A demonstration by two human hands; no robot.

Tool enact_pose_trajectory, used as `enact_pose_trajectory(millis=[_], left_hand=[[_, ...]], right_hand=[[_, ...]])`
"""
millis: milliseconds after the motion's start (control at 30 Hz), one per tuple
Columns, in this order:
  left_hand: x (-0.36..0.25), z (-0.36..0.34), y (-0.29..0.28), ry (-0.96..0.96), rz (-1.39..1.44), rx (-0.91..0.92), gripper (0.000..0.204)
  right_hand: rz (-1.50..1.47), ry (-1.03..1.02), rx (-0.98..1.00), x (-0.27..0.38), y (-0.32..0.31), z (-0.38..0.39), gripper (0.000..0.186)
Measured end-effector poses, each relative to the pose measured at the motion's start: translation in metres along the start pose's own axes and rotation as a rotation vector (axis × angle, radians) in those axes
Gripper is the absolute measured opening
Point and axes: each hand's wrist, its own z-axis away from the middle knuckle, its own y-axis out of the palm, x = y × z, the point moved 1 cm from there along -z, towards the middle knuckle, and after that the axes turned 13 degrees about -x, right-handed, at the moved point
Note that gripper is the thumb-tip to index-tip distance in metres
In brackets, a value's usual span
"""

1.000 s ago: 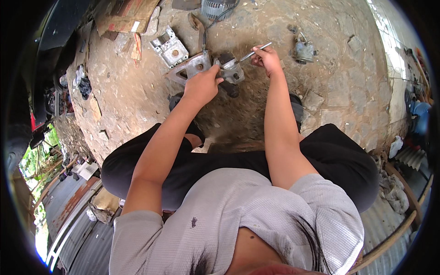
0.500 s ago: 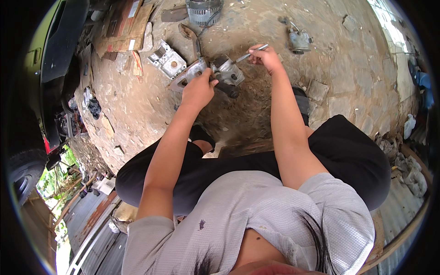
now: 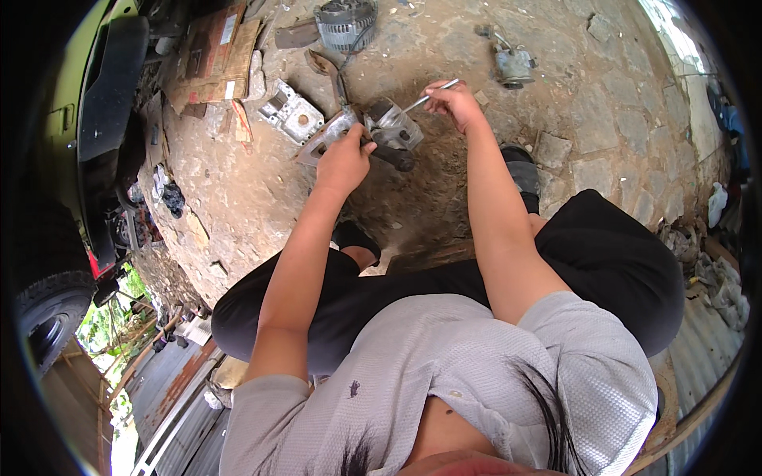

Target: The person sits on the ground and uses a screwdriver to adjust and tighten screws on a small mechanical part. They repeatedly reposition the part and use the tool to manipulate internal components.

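My left hand [image 3: 344, 163] is closed around a grey metal engine part [image 3: 340, 125], with its thumb toward the right. A dark, thick handle-like piece [image 3: 393, 157] sticks out to the right of that hand. My right hand [image 3: 454, 107] pinches a slim silver metal rod [image 3: 421, 101], which slants down to the left. Its lower tip meets or hovers over a boxy grey metal housing [image 3: 394, 125]; I cannot tell which. A flat cast metal cover [image 3: 294, 113] lies left of the held part, and a rusty curved lever [image 3: 324, 65] lies behind it.
A round finned alternator [image 3: 346, 25] sits at the far side. Farther right stands a small metal canister-like part [image 3: 514, 65]. Flattened cardboard [image 3: 208, 59] lies at the far left, beside a green vehicle [image 3: 75, 103] with its wheel [image 3: 55, 317]. The ground is uneven stone.
The rod's lower end has moved slightly left and down, over the boxy housing, with my right hand shifting a little the same way. My left hand keeps its hold; the view shifts slightly.
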Motion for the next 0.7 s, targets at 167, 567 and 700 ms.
enact_pose_trajectory(millis=[167,567,700], left_hand=[[0.003,-0.001,0.001,-0.013,0.023,0.021,0.029],[0.002,-0.005,0.001,-0.009,-0.013,0.075,0.031],[0.004,-0.005,0.002,0.006,-0.019,0.063,0.031]], right_hand=[[0.135,-0.088,-0.202,0.001,0.012,0.011,0.02],[0.19,-0.064,0.06,-0.004,0.019,0.003,0.022],[0.394,-0.132,-0.097,-0.013,-0.001,-0.018,0.02]])
